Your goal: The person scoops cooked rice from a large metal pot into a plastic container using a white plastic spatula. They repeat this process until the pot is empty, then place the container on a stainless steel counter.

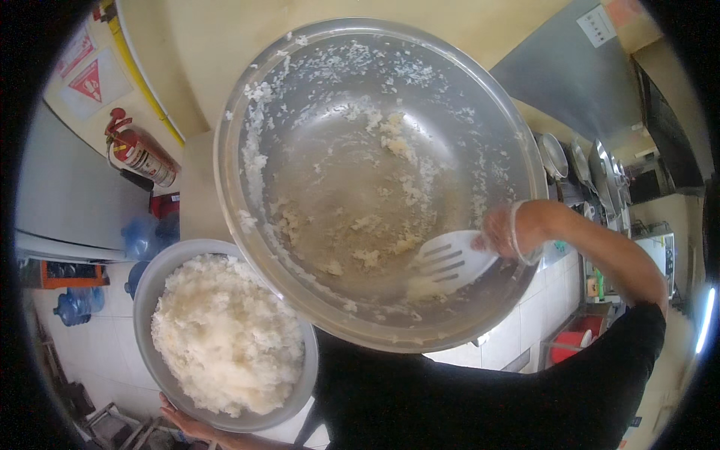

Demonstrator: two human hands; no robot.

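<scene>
A large metal basin (352, 247) fills the middle of the view, with rice grains and small clumps (397, 139) stuck to its wall and bottom. Inside it, near the lower right wall, my right hand (501, 231) is closed round the handle of a white slotted spatula (465, 262). A clear plastic glove covers that hand, and a clump of rice lies by the spatula's blade. At lower left, a smaller grey bowl (142, 315) is heaped with cooked white rice (225, 337). My left hand (189, 426) supports this bowl at its lower edge; part of the hand is hidden beneath it.
A red fire extinguisher (146, 156) is by the wall on the left. Blue water bottles (79, 304) stand on the white tiled floor. Metal pans (553, 156) line the right side, and a red container (574, 341) sits on a lower rack.
</scene>
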